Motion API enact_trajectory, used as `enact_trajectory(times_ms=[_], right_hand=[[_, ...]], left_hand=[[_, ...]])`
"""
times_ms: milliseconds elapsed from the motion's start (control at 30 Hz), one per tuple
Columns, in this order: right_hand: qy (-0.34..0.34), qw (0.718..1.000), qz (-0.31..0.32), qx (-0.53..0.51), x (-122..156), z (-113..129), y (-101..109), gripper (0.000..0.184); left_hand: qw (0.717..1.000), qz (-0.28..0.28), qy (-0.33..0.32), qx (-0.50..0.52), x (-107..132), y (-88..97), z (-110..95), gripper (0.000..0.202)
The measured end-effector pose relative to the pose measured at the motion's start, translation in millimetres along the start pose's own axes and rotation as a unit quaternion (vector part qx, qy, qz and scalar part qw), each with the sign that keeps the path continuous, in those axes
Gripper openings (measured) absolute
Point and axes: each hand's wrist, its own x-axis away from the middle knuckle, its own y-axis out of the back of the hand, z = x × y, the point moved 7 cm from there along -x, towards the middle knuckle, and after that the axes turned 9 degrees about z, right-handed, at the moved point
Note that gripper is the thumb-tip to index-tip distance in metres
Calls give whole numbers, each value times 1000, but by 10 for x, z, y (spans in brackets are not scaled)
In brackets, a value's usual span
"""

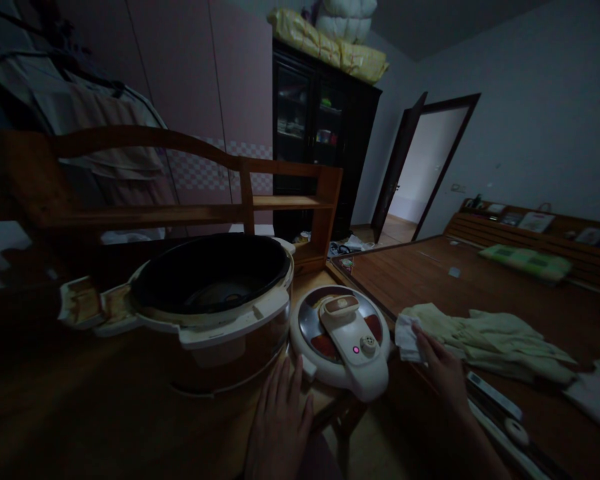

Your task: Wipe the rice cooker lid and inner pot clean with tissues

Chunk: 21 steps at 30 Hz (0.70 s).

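Observation:
An electric pressure cooker [240, 353] stands without its lid on the wooden table, its dark inner pot [210, 267] showing. To its right lies the round lid [325, 353], with a white handle and a pink button. My left hand [283, 413] rests flat with fingers stretched out, just below the cooker's base and close to the lid's edge. Over on the right, my right hand [440, 363] pinches a white cloth or tissue [407, 339] beside a crumpled pale green garment [500, 337].
A wooden bed board [405, 273] stretches to the right, bearing a green checked pillow [527, 261]. Behind the cooker rises a wooden shelf headboard [290, 201]. A dark cabinet [360, 120] and an open door [400, 167] stand farther back. Clothes [115, 133] hang at left.

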Motion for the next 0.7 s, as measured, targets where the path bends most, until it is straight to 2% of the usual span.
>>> enact_trajectory(times_ms=[133,233,300,400,700], right_hand=[[15,997,38,-64,-253,27,-366,52],[15,994,55,-98,-306,16,-633,54],[17,993,58,-98,-294,9,-723,54],[15,991,63,-114,-235,2,-720,53],[-35,985,89,-145,94,31,-500,49]], left_hand=[[1000,1,-2,-6,5,-26,-3,62],[1000,1,-4,-7,1,-4,-14,61],[1000,-3,-1,-2,-4,22,-15,62],[1000,-11,1,2,-11,34,-8,63],[1000,-18,-3,5,-5,10,1,61]])
